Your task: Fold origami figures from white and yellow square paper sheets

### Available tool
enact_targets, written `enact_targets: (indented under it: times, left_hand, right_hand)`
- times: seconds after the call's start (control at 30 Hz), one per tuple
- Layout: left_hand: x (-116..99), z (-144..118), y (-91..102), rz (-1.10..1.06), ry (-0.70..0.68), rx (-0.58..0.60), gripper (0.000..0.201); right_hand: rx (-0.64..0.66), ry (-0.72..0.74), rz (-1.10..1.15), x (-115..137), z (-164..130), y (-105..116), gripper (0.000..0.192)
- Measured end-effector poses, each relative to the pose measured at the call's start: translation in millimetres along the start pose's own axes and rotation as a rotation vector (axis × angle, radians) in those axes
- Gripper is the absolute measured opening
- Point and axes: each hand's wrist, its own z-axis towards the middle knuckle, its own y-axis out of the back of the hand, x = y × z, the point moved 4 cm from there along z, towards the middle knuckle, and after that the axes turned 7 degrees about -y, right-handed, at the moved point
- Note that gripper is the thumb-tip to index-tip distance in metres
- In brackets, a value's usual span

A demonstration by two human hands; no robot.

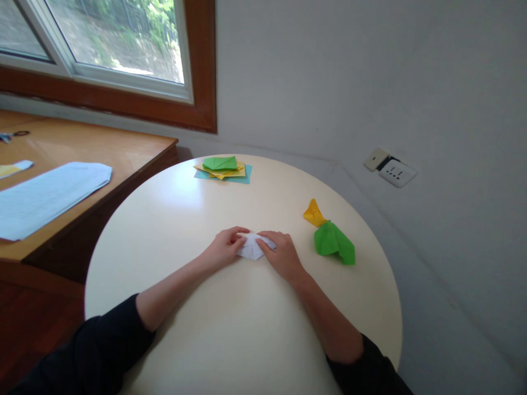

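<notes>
A small piece of folded white paper [251, 250] lies at the middle of the round white table [230, 329], with creases on its face. My left hand [226, 244] grips its left side, thumb on top and fingers along the far edge. On the right side, my right hand [281, 253] holds the paper with the thumb pressed on it and the fingers curled over the far edge. Parts of the paper are hidden under both hands. To the right of my right hand lie a folded green paper piece [332, 241] and a folded yellow paper piece [314, 213].
At the table's far edge sits a stack of green, yellow and blue papers [223, 168]. A wooden desk [135, 144] on the left bears white sheets [57, 192] and scissors [16, 134]. The wall, with a socket [397, 172], borders the table on the right.
</notes>
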Motion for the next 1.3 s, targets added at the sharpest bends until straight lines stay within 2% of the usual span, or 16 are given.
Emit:
enact_targets:
  times: [0.17,0.37,0.47,0.6,0.7,1.13,1.3]
  left_hand:
    - [-5,-1,4.5,0.231,-0.016,-0.048,0.027]
    - [-14,-3,8.5,0.448,-0.105,-0.083,0.019]
    - [-19,-5,6.3,0.476,-0.221,-0.058,0.016]
    - [-22,-9,-2.2,0.475,-0.461,0.052,0.016]
    - [-19,-9,-6.8,0.483,-0.545,0.119,0.017]
    - [-10,-7,-8.2,0.575,-0.456,0.171,0.023]
    - [-10,-6,-6.7,0.587,-0.467,0.138,0.019]
  right_hand:
    - [0.047,-0.035,-0.030,-3,1,-3,0.015]
    - [0.084,-0.058,-0.095,-5,1,-6,0.016]
    - [0.085,-0.057,-0.114,-4,1,-6,0.016]
    - [0.079,-0.051,-0.130,-3,1,-6,0.017]
    - [0.065,-0.048,-0.123,-4,1,-7,0.017]
    - [-0.047,-0.041,-0.156,-8,2,-6,0.024]
    - [-0.040,0.082,-0.096,0,1,-4,0.014]
